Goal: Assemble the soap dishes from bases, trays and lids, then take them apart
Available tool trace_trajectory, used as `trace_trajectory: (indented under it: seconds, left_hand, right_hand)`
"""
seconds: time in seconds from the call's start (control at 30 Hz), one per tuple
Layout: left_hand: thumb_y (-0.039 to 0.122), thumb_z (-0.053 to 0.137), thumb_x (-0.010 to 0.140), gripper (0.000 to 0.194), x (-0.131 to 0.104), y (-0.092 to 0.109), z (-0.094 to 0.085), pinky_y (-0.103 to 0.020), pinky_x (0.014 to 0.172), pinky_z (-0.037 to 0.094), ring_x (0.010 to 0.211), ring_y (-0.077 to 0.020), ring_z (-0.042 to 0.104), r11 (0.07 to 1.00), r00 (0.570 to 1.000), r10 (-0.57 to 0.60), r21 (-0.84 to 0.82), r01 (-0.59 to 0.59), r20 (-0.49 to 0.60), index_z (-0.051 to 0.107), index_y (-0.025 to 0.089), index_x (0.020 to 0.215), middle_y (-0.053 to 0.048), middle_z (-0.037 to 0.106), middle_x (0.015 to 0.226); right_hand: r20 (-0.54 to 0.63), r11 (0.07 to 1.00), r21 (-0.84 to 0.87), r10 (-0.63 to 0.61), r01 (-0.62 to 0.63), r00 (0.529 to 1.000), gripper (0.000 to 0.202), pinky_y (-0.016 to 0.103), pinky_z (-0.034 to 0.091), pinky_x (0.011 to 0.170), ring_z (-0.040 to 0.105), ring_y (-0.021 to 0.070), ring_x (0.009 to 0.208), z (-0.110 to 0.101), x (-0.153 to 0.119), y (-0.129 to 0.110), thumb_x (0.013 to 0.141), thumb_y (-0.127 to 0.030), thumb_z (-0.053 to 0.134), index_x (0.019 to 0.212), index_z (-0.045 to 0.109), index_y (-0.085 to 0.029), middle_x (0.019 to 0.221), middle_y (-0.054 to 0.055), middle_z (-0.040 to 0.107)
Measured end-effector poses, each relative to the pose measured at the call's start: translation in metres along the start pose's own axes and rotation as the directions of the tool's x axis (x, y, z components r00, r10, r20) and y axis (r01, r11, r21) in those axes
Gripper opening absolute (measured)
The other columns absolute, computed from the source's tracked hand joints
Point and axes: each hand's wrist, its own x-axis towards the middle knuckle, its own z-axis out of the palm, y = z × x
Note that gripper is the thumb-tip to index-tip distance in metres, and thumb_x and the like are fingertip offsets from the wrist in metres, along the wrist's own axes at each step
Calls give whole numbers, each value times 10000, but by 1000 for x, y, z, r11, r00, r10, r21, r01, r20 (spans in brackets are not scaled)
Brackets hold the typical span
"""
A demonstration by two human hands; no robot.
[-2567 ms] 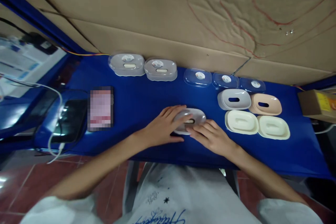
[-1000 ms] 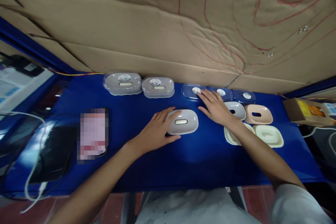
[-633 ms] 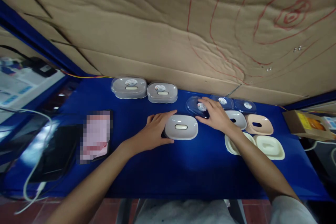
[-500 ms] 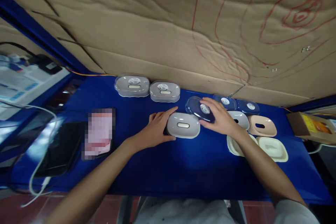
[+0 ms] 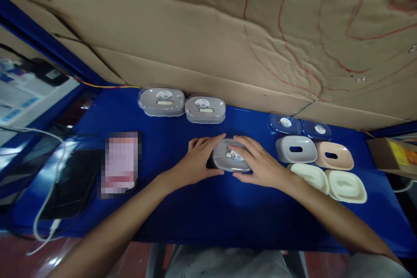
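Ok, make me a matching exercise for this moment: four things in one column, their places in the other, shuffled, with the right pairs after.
1. Right hand
2. Loose lids
3. Cream trays
4. Peach tray

A. Front row, on the right
B. Beside the open gray tray
C. On a covered tray
D. Back row on the right, near the cardboard

Pairs: 1-C, 2-D, 3-A, 4-B

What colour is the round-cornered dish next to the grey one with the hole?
The dish is peach, clearest in the head view.
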Motion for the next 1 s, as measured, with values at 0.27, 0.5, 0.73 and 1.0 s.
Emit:
trace_trajectory:
  seconds: [0.27,0.5,0.73,1.0]
  left_hand:
    - [414,776,978,1034,-4,3,6,-595,1222,316,1543,-385,435,993,994,52,109,-42,-95,68,344,1727,-173,409,1706]
    - [368,616,1075,786,-6,7,10,-619,1187,361,1481,-397,501,950,988,134,293,-105,-82,188,267,1727,-217,428,1684]
    - [403,556,1105,634,-6,7,9,-630,1196,350,1463,-381,512,934,985,164,327,-141,-47,344,251,1682,-188,491,1649]
    - [401,544,1110,632,-6,5,9,-614,1182,375,1449,-366,529,920,982,182,361,-154,-45,337,260,1690,-172,506,1645]
  right_hand:
    - [-13,991,-123,42,-44,999,697,617,426,1247,421,391,1575,0,-2,8,1025,-492,660,1627,466,-201,1690,204,449]
    - [-112,940,-254,204,-226,973,681,640,363,1242,400,396,1565,-24,10,65,1077,-549,547,1672,417,-243,1712,189,425]
    - [-93,959,-186,199,-214,976,711,628,371,1255,360,375,1597,-19,39,88,1085,-578,508,1706,352,-269,1734,181,388]
    - [-195,949,-92,281,-302,940,604,594,441,1236,500,319,1543,-55,-31,63,1124,-444,481,1695,337,-306,1670,137,516]
